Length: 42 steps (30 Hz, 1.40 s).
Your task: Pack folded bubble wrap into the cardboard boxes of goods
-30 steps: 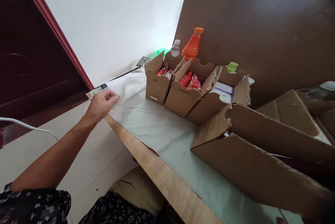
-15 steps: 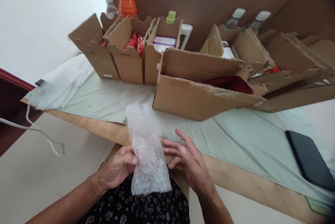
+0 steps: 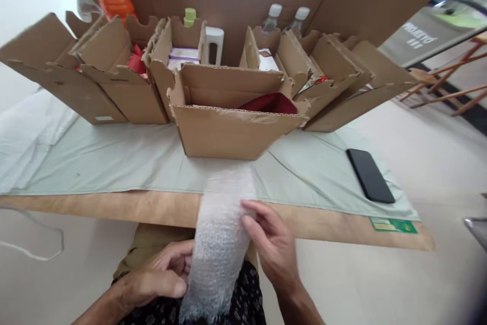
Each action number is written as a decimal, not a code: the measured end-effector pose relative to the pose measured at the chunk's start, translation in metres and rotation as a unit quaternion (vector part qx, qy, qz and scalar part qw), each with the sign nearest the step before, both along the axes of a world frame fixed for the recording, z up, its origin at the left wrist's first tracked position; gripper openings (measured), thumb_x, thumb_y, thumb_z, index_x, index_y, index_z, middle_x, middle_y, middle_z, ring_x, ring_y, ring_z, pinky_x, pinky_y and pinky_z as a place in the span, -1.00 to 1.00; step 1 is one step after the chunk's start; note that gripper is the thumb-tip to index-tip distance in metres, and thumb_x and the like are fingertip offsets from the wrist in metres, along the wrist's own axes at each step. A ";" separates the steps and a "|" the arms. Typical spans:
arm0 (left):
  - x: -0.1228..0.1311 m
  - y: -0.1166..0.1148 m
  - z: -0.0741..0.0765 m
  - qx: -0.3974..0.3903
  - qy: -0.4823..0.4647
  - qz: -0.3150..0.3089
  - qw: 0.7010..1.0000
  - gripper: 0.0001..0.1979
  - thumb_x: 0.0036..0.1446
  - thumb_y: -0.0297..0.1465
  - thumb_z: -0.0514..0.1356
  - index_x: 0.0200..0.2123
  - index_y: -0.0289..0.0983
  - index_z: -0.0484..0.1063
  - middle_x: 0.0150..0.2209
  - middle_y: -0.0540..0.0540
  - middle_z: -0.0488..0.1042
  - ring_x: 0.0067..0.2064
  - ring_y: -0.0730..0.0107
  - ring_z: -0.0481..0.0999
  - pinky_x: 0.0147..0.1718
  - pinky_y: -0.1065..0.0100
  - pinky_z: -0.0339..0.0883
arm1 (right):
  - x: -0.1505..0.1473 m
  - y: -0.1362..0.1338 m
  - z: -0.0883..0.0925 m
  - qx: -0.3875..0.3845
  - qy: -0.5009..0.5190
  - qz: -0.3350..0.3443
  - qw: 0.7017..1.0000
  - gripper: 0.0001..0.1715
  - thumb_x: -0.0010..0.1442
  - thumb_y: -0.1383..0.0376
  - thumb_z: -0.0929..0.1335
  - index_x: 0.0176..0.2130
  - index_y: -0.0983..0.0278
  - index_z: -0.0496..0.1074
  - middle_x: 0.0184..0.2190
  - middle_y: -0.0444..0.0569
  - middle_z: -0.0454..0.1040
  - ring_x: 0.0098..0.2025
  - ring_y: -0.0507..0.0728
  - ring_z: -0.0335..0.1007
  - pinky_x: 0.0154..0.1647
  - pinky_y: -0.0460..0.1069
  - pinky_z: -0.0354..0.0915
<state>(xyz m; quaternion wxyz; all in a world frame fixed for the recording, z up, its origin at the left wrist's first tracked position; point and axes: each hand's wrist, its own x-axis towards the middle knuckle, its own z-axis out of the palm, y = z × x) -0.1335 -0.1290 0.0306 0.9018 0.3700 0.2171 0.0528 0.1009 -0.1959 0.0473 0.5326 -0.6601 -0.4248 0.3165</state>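
1. Right hand (image 3: 272, 244): formerly spread beside the bubble wrap (image 3: 218, 249); fingertips now meet its right edge, fingers bent.
2. Left hand (image 3: 155, 277): half-curled at the left edge. Whether either hand grips firmly cannot be told.
3. Bubble wrap: top now leans right instead of left; strip spans lap and counter (image 3: 152, 207) edge.
4. Front carton (image 3: 224, 135): contains a dark red item (image 3: 272, 103).
5. Rear cartons: one contains red packets (image 3: 137, 61); another, purple-edged white packs (image 3: 183, 57).
6. Materials: cartons, rough-edged corrugated cardboard; wrap, translucent, dimpled, rectangular; cloth (image 3: 125, 160), pale green, creased.
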 end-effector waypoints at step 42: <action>0.168 0.016 0.001 0.630 0.104 0.054 0.768 -0.47 0.23 -0.47 0.16 0.28 -0.26 0.33 0.05 -0.21 0.56 0.09 0.15 0.52 0.11 0.07 0.43 | 0.115 -0.046 -0.035 0.019 -0.292 -0.013 0.956 -0.74 0.41 0.35 0.35 0.05 0.24 0.54 -0.19 -0.05 0.68 -0.23 0.11 0.62 -0.23 -0.04 0.49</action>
